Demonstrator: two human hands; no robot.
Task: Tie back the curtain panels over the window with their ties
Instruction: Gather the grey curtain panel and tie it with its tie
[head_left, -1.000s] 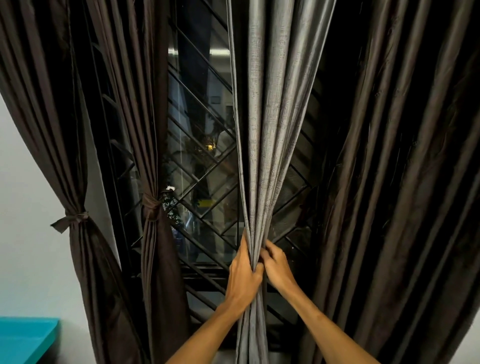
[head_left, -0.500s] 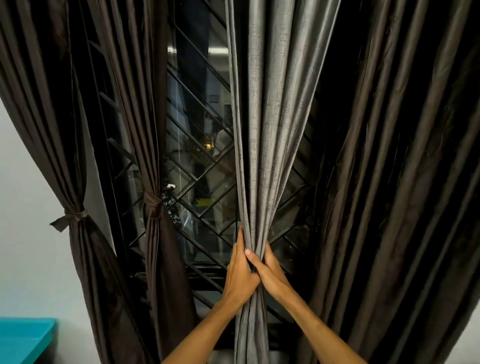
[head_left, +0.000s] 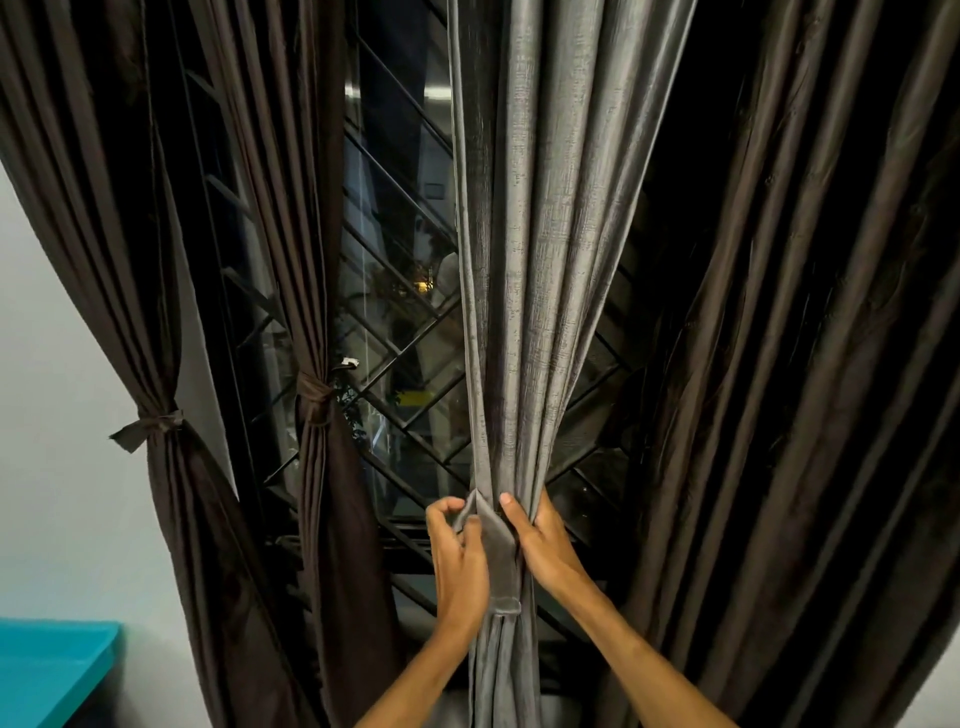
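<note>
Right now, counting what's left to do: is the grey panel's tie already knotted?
No: the grey tie hangs as a loose strip, pinched by the left hand, while the right hand grips the gathered grey panel.

We see a silver-grey curtain panel (head_left: 540, 260) with a fine woven grain, and its tie (head_left: 498, 561) has the same grey. The side panels (head_left: 805, 364) are dark brown (their bands (head_left: 156, 423) also). The window grille (head_left: 400, 358) is black with a diagonal lattice pattern, and the wall (head_left: 62, 364) is whitish.

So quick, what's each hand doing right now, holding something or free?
Left hand: pinches the grey tie near its upper end.
Right hand: grips the gathered grey curtain panel.
</note>
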